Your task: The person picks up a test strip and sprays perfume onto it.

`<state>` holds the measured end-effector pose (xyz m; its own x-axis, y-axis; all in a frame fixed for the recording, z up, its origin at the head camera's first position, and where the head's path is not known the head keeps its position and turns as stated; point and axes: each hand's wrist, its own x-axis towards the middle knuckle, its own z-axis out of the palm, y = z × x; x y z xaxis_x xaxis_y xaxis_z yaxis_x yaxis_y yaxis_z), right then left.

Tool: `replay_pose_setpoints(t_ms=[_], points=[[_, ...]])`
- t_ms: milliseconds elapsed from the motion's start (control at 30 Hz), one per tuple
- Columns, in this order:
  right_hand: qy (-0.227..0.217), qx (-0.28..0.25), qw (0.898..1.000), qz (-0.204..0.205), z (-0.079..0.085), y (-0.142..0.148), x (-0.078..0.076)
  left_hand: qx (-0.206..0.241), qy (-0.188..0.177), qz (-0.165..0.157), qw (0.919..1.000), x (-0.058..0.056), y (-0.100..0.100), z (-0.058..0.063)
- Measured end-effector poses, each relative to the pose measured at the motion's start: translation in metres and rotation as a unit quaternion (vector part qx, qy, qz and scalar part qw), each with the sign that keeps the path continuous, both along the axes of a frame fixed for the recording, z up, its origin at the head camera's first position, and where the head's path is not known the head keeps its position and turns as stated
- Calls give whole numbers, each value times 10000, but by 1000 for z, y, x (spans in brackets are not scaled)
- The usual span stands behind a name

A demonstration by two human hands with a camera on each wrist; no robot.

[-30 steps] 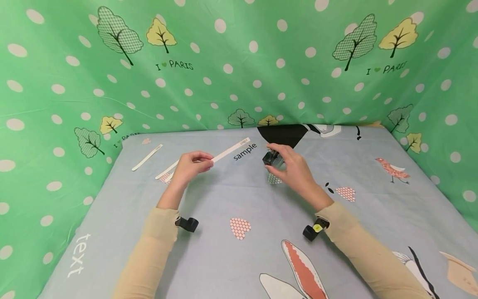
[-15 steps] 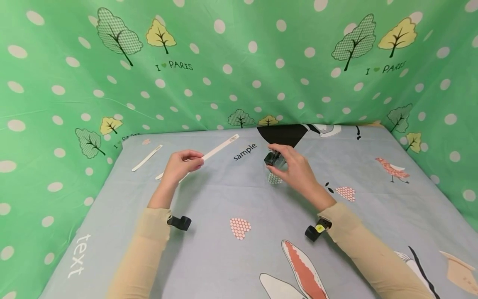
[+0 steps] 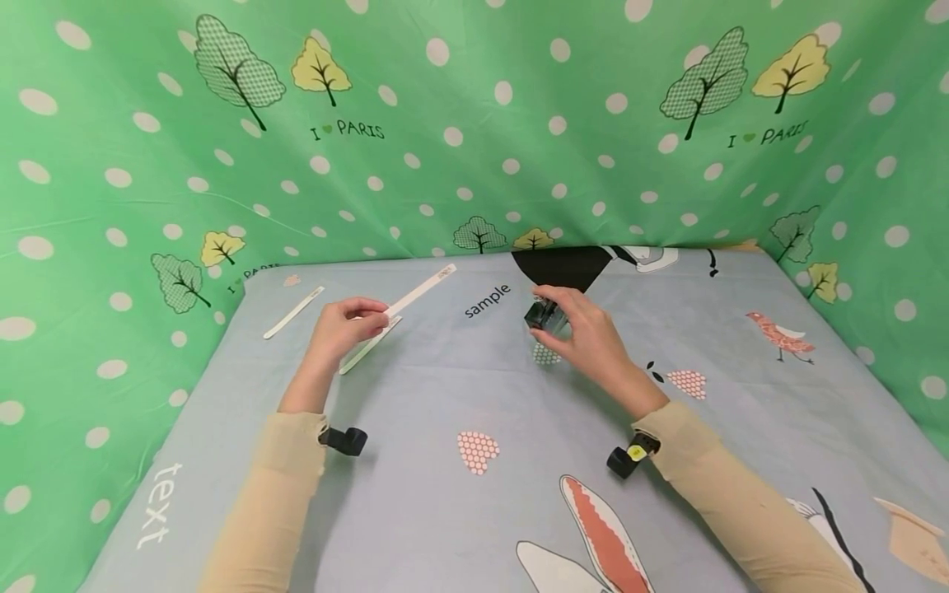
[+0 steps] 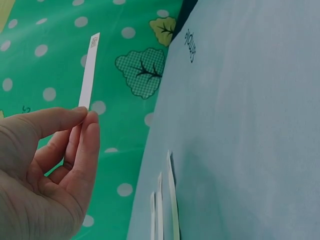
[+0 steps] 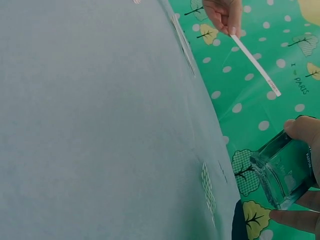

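Left hand [image 3: 341, 331] pinches white strip [image 3: 423, 291] between thumb and fingertips above table [image 3: 415, 511], printed end pointing toward far edge. Right hand [image 3: 586, 333] grips glass bottle [image 5: 290, 167], thumb on one side, fingers on other, above table toward far edge, well apart from white strip. Near left hand, second strip [image 3: 371, 346] lies on table; third strip [image 3: 294, 313] near far left corner; fourth strip [image 4: 160, 210] between them, seen in left wrist view. Green curtain [image 3: 415, 91] behind far edge.

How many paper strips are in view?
4: the held strip, in the left hand; on the cloth, in the left wrist view, the left strip, middle strip and right strip. Others may be hidden.
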<state>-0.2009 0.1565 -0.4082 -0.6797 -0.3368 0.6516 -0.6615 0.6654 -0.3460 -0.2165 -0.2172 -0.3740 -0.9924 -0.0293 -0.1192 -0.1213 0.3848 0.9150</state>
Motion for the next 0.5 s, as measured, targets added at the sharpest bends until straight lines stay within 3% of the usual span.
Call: replay_pose_setpoints(t_ms=[367, 500], points=[[-48, 46, 10000, -23, -2, 3, 0, 61, -121, 80, 9999, 2, -10, 0], [-35, 46, 10000, -24, -1, 3, 0, 58, -204, 125, 9997, 6, -12, 6]])
